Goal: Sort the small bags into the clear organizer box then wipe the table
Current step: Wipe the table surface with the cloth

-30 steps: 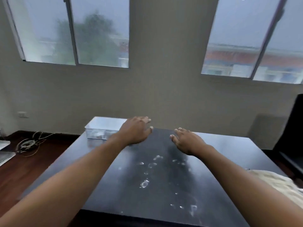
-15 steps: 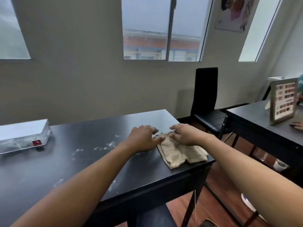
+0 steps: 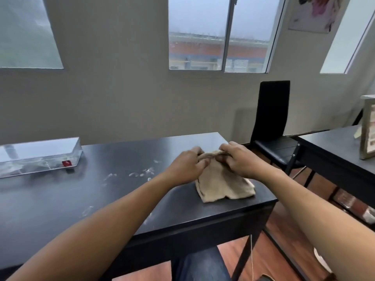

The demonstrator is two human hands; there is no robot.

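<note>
**Ana:** What are the hands doing?

**Ben:** Both hands are pinching the far edge of the beige cloth (image 3: 223, 184). The left hand (image 3: 185, 168) holds one end of that edge and the right hand (image 3: 242, 161) holds the other. They lift it up a bit, so the cloth makes a little tent. The near part of the cloth lies on the black table (image 3: 101, 201), close to the right corner.

**Ana:** Where is the clear organizer box (image 3: 38, 157)?

**Ben:** Far off to the left, at the back of the table. Its lid looks shut. I can see small things inside, but I cannot tell what they are.

**Ana:** Any small bags out on the table?

**Ben:** I see none. So I think the sorting is done and the wiping part is just starting.

**Ana:** What needs wiping?

**Ben:** The white smudges (image 3: 142, 173) in the middle, between the box and the cloth.

**Ana:** So what comes next?

**Ben:** I guess bunch the cloth into a pad, slide it left, and press down flat over the marks.
</note>
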